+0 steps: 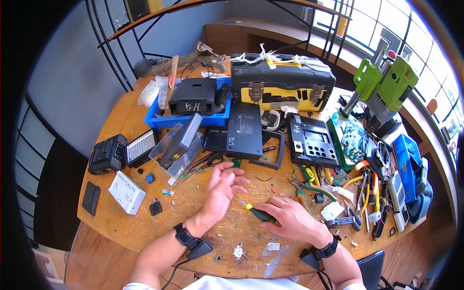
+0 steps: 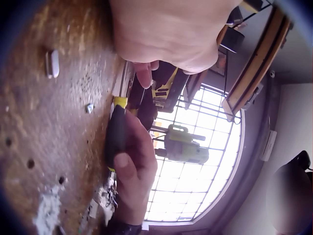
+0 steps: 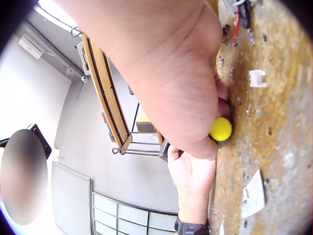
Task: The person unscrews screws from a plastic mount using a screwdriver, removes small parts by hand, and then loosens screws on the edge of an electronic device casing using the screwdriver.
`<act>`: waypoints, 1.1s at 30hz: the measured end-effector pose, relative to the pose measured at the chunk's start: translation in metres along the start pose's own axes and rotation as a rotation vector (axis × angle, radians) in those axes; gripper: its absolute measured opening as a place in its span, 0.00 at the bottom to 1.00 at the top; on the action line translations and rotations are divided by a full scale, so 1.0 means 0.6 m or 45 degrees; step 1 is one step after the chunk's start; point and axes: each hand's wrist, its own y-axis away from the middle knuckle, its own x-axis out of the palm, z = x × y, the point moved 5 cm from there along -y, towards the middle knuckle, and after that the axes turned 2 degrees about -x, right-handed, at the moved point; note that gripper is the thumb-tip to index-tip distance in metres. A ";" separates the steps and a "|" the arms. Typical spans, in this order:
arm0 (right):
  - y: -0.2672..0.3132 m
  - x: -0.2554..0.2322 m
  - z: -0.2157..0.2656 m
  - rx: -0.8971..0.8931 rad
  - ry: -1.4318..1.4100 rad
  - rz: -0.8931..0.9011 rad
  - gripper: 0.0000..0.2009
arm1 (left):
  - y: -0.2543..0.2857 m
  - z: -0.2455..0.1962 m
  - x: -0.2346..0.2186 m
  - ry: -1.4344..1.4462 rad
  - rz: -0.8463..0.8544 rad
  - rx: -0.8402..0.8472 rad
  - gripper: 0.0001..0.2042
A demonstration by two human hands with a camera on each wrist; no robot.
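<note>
My right hand point(image 1: 285, 217) grips a screwdriver point(image 1: 258, 212) with a dark green handle and a yellow collar, lying low over the wooden table point(image 1: 145, 227). Its shaft points up-left toward my left hand point(image 1: 224, 181), which hovers just beyond the tip with relaxed, spread fingers and holds nothing. In the left wrist view the dark handle point(image 2: 116, 137) lies along the tabletop in the right hand point(image 2: 139, 166), and a fingertip point(image 2: 144, 73) of the left hand is close to the metal shaft point(image 2: 126, 78). The right wrist view shows the handle's yellow end point(image 3: 221, 129) under the right hand point(image 3: 161, 73).
A black flat device point(image 1: 244, 129), an open black casing point(image 1: 311, 140) and a clear plastic box point(image 1: 176, 147) lie just beyond the hands. Behind them are a black-yellow toolbox point(image 1: 282, 79) and a blue tray point(image 1: 188, 118). Pliers and cutters point(image 1: 362, 188) crowd the right; a white switch plate point(image 1: 126, 192) lies left.
</note>
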 end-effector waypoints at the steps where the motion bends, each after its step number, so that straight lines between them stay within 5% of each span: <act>1: 0.002 0.000 -0.001 0.008 0.003 -0.011 0.24 | -0.004 -0.008 -0.006 0.054 -0.097 0.005 0.21; 6: 0.004 0.000 -0.004 0.025 -0.036 0.038 0.25 | -0.045 -0.055 -0.018 -0.029 -0.400 -0.007 0.27; 11: 0.005 0.001 -0.003 -0.025 0.012 -0.009 0.24 | -0.084 -0.074 -0.011 -0.389 -0.429 -0.228 0.32; 18: 0.011 -0.002 0.002 -0.031 0.036 -0.004 0.23 | -0.133 -0.028 -0.041 -0.111 -0.354 -0.381 0.30; 33: 0.016 0.014 -0.009 -0.028 0.094 -0.002 0.24 | -0.111 -0.030 -0.010 -0.018 -0.421 -0.079 0.17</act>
